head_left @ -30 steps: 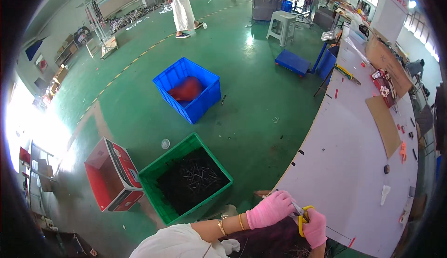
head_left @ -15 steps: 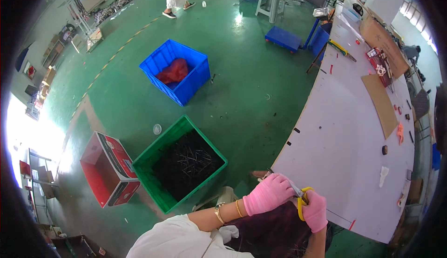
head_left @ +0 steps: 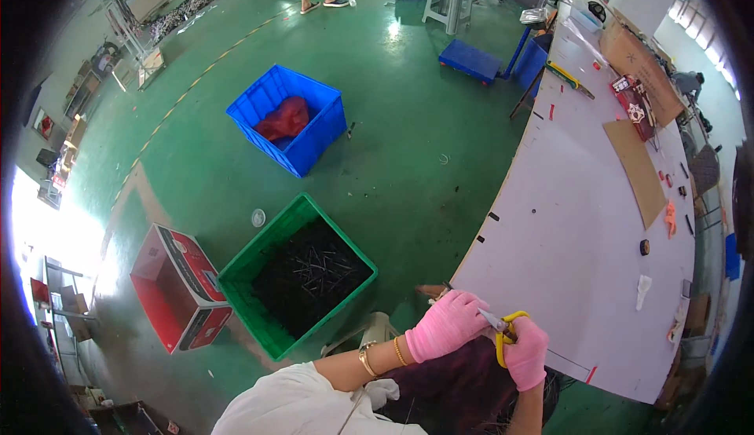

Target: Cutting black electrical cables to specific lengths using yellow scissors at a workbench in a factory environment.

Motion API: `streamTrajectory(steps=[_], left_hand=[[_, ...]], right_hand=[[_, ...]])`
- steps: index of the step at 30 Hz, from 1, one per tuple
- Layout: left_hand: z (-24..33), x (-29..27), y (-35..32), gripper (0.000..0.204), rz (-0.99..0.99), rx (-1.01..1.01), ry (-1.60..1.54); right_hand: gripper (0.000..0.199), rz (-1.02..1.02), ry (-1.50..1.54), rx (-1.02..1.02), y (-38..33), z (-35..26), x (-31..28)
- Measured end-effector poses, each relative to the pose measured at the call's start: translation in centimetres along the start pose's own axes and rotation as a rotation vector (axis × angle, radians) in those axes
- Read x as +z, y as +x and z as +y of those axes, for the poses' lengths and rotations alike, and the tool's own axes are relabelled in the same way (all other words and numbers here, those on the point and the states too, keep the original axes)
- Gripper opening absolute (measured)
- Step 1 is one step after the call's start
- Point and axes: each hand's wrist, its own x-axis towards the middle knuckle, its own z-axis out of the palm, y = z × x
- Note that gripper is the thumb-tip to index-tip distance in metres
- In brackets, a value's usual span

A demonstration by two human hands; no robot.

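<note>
My left hand (head_left: pixel 449 325), in a pink glove, is closed with the fingers curled over at the table's near left edge. A thin dark tip pokes out beyond its far side; what the fingers hold is mostly hidden. Beside it, my right hand (head_left: pixel 526 354), also gloved in pink, grips a pair of scissors (head_left: pixel 503 347) by the yellow handles. The metal blades point left, against the fingers of my left hand. Below both hands, dark reddish cloth (head_left: pixel 440 388) covers my lap.
A green crate (head_left: pixel 259 305) of thin black pieces stands left of my arm, beside a red and white carton (head_left: pixel 174 301). Farther off are a blue crate (head_left: pixel 318 148) with a red bag, a platform scale (head_left: pixel 471 62) and a stool (head_left: pixel 449 3). A white-topped table (head_left: pixel 565 254) stretches along the right.
The view has shifted slightly. The scissors have turned a little between my hands, with the blades now near the left fingertips. A person in the background has stepped to the right.
</note>
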Motion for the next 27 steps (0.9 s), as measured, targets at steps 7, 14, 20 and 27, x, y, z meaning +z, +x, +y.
streamTrajectory(steps=[7, 14, 20, 27], left_hand=[[0.28, 0.80, -0.19, 0.022, -0.026, -0.042, 0.035], [0.27, 0.55, 0.12, 0.022, -0.001, -0.068, -0.005], [0.48, 0.66, -0.40, 0.024, -0.004, -0.061, 0.022], [0.87, 0.78, -0.44, 0.025, 0.001, -0.034, 0.073]], right_hand=[[0.028, 0.043, -0.010, -0.094, -0.14, 0.30, 0.53], [0.023, 0.029, -0.043, -0.032, -0.13, 0.23, 0.55], [0.027, -0.013, 0.014, -0.027, 0.23, 0.78, 0.56], [0.026, -0.027, -0.002, -0.008, -0.02, 0.86, 0.26]])
